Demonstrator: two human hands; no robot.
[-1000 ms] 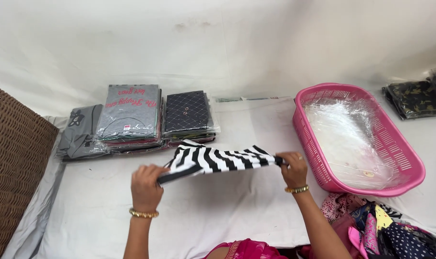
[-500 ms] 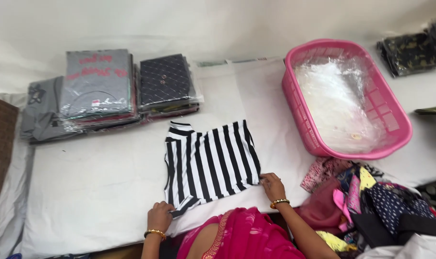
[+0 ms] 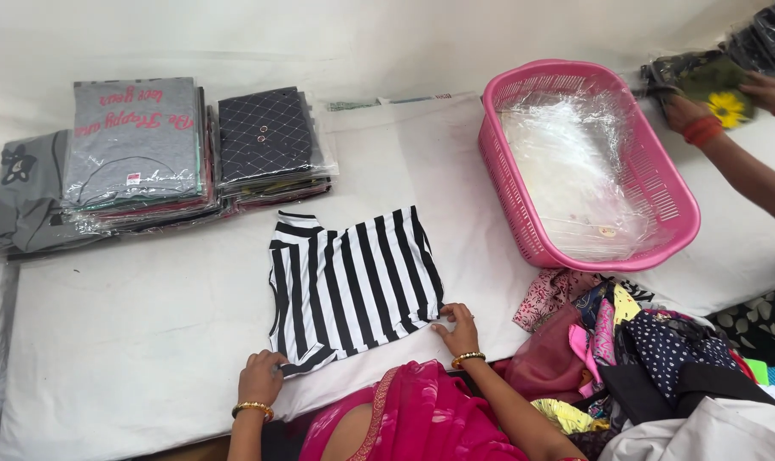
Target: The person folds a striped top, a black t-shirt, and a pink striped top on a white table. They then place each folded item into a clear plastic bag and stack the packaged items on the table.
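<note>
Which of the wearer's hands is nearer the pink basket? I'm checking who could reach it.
Right. The right hand rests at the striped top's near corner, below the pink basket; the left hand grips the opposite corner, farther away.

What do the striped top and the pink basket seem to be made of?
Striped top: probably soft knit fabric, matte; it lies flat with small wrinkles under the left hand and right hand.
Pink basket: likely moulded plastic, slightly glossy; its walls are a stiff lattice of slots.
</note>
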